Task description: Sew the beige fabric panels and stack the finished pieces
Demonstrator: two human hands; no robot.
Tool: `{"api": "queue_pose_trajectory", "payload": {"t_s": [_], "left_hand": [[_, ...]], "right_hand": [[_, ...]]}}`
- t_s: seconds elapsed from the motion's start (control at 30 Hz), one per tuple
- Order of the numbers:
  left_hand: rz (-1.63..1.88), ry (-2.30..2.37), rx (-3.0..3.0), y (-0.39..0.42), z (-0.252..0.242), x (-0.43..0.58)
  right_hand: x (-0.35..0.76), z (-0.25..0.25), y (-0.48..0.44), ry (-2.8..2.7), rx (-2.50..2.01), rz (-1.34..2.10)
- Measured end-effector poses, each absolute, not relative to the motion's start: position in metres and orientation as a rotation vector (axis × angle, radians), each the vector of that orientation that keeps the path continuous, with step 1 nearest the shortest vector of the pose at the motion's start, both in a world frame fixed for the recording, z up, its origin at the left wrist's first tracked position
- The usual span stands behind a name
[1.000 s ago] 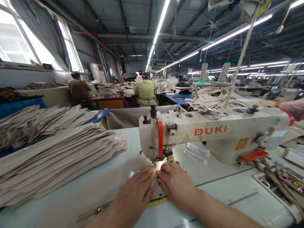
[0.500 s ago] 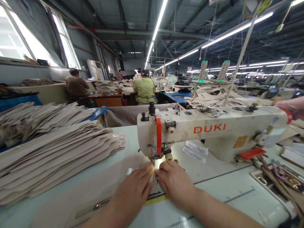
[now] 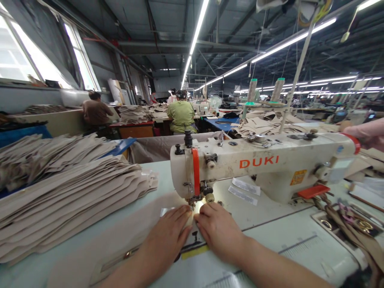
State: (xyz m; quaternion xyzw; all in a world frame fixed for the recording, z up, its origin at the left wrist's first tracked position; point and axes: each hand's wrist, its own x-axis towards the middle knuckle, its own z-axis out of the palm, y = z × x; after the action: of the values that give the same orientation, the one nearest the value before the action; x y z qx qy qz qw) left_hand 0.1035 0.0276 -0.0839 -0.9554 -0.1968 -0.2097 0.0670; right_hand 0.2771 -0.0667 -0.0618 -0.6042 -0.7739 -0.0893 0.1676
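A beige fabric panel (image 3: 90,244) with a zipped slot (image 3: 120,258) lies on the table and runs under the needle area of a white sewing machine (image 3: 228,160). Flat on its edge rests my left hand (image 3: 168,232), fingers stretched forward close to the presser foot (image 3: 192,203). My right hand (image 3: 220,228) is just to the right, its fingers curled and pressed together beside the lit needle; what they pinch is hidden. A clear-looking strip (image 3: 165,211) shows behind the left fingers. Between my wrists lies a yellow strip (image 3: 195,253).
Stacked beige panels (image 3: 78,200) fill the table's left side. White paper-like strips (image 3: 244,191) lie under the machine arm. At right sits an inset tray (image 3: 319,218) with straps and metal rings. A co-worker's pink sleeve (image 3: 367,132) reaches in behind the machine; other people sit farther back.
The panel has slid slightly forward under my hands, uncovering a plate with a dark mark between them. My hands keep nearly the same pose. The whole view has shifted a little.
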Motion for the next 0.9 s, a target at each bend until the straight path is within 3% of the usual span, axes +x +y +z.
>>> {"api": "queue_pose_trajectory", "payload": {"t_s": [0.5,0.73,0.9], "left_hand": [[-0.555,-0.589,-2.893,0.002,-0.082,0.058],[-0.651,-0.748,-2.502,-0.039,-0.056,0.006],[-0.479,-0.668,-2.625,-0.046,-0.083,-0.057]], "right_hand": [[0.279,-0.065,-0.075,-2.104,-1.62,-0.153],[0.283,-0.07,-0.08,-2.053,-1.472,-0.009],[0.286,-0.072,-0.087,-2.031,-1.443,0.083]]}}
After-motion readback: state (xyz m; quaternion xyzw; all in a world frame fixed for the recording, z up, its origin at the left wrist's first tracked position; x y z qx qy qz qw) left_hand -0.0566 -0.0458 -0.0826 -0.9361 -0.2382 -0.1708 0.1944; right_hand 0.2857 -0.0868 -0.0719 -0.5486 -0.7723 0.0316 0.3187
